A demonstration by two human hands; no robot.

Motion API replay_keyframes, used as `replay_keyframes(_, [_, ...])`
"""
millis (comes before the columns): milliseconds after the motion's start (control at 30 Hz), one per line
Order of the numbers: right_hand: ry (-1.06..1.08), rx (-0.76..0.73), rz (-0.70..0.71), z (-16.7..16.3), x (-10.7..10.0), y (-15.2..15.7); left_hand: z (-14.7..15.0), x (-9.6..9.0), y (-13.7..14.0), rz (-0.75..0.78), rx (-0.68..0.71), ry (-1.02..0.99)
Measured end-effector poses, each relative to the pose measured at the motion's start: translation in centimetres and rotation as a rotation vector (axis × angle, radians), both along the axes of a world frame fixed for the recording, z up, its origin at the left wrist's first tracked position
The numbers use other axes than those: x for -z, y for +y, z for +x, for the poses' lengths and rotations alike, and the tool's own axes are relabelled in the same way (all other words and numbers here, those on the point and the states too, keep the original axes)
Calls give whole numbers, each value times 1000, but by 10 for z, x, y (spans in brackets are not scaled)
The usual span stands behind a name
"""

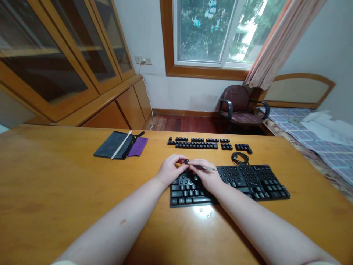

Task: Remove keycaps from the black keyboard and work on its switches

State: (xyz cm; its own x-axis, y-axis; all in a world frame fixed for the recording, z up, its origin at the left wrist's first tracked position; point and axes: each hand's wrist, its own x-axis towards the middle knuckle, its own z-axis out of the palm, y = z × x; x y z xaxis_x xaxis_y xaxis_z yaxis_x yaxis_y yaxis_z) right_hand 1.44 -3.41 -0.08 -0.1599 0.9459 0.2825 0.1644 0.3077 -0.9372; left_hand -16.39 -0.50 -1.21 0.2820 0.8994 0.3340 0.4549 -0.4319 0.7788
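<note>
A black keyboard (193,200) lies on the table under both hands; its upper rows show bare key stems, while keycaps cover its lower rows. Above its upper left edge, my left hand (171,170) pinches a small black keycap (186,161). My right hand (208,177) is closed round a slim pen-like tool (205,168), its tip meeting the keycap; the exact kind of tool cannot be made out. Behind the keyboard, loose black keycaps (197,145) stand in rows, with more keycaps (242,148) grouped to the right.
A coiled black cable (239,158) lies behind the keyboard. To the left are a dark grey pouch (107,145), a white stick (121,145) across it, and a purple cloth (138,146). The wooden table (68,191) ends at its far edge, beyond which stands a chair (238,105).
</note>
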Motion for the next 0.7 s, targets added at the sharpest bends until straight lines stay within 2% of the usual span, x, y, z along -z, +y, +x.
replay_keyframes(100, [-9, 15, 15, 2, 3, 0, 0, 0, 1, -21, 42, -52])
replay_keyframes(333, [-88, -36, 113, 5, 7, -1, 3, 1, 4, -316, 87, -349])
replay_keyframes(500, [-183, -72, 176, 2, 7, -3, 1, 0, 6, -401, 105, -464])
replay_keyframes(600, [-202, -68, 194, 1, 8, -4, -1, 3, 11, -367, 40, -521])
replay_keyframes(700, [-177, -40, 217, 1, 7, -4, -8, 10, 22, -332, -119, -507])
